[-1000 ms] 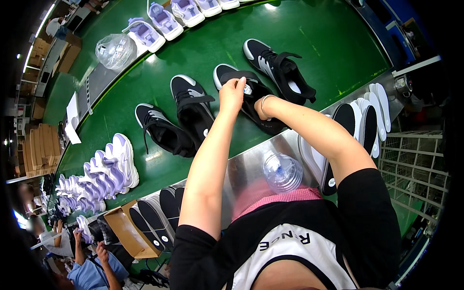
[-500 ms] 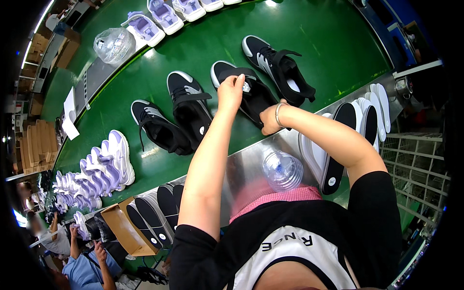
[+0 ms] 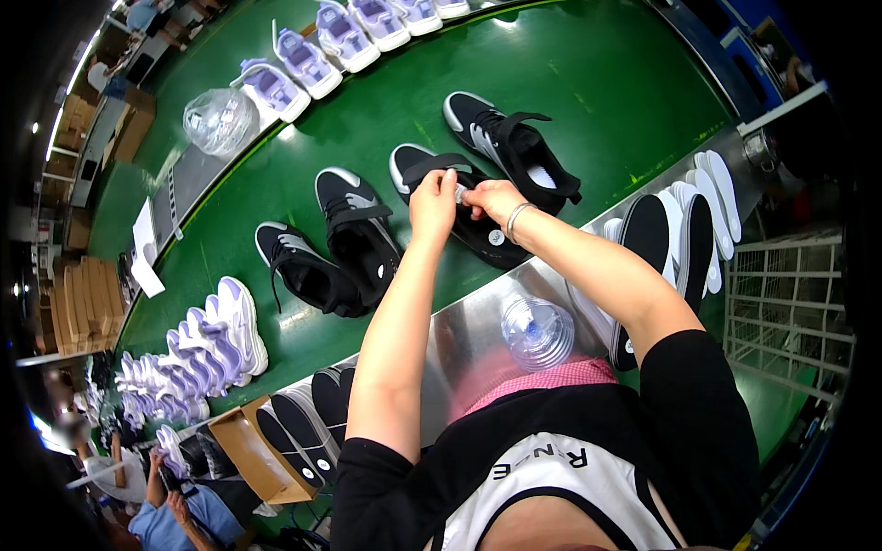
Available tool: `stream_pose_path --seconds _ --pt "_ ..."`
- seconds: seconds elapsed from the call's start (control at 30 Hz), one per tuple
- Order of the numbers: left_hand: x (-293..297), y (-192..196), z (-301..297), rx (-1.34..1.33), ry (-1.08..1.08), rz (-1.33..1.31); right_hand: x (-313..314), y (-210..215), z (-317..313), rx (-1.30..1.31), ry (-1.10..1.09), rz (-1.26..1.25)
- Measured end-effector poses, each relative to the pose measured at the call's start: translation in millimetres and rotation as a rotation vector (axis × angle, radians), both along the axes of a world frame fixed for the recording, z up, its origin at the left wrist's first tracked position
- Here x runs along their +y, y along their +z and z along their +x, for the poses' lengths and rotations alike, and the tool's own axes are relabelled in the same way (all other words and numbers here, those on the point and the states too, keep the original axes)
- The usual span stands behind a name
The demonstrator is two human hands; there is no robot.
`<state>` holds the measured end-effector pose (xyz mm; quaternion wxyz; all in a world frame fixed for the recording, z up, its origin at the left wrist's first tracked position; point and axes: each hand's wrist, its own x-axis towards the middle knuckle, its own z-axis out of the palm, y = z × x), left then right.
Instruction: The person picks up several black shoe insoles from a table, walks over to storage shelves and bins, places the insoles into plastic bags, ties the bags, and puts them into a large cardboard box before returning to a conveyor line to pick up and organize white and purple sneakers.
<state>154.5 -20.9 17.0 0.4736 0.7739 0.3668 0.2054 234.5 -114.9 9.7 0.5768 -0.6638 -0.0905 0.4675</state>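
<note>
A black shoe with a silver toe lies on the green conveyor in front of me, its strap lying loose. Over its opening my left hand is closed in a pinch. My right hand pinches from the other side, the fingertips of both hands nearly meeting. Between them shows a small whitish piece, too small to identify. Inside the shoe, by the heel, is an insole with a round white sticker. To the right lies another black shoe; to the left are two more, a strapped one and a smaller-looking one.
Stacked insoles lie at right on the metal ledge, beside a clear plastic container. A cardboard box and more insoles are at left. White-purple shoes line the belt. Two co-workers are at lower left.
My right hand has left the shoe's heel and come forward to my left fingertips. The insole's sticker now shows in the shoe. The whole view has shifted slightly.
</note>
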Motion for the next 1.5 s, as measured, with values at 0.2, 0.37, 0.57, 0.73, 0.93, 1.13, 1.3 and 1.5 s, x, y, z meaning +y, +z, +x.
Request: stream_pose_path --seconds 0.2,0.37,0.57,0.73,0.93,1.13,1.3,1.5 --pt "14 11 -11 0.002 0.128 0.516 -69 84 -12 -0.479 0.377 0.313" --pt "43 18 -28 0.092 0.067 1.079 -155 103 -63 -1.571 0.848 -0.061" --pt "-8 36 23 -0.093 -0.165 0.820 -204 112 -55 -1.449 0.653 -0.210" --pt "-16 19 72 -0.087 -0.419 0.418 -272 117 36 -1.163 -0.220 -0.467" --pt "-14 -1 90 0.043 -0.371 0.543 -341 61 74 -0.666 -0.193 -1.235" --pt "-7 9 69 -0.027 -0.346 0.565 -343 100 79 -0.852 -0.364 -1.155" --pt "5 0 67 -0.234 -0.182 0.295 -285 145 89 -0.520 -0.310 -0.165" --pt "9 13 68 0.059 -0.180 -0.038 -130 145 66 -0.214 0.364 -0.324"
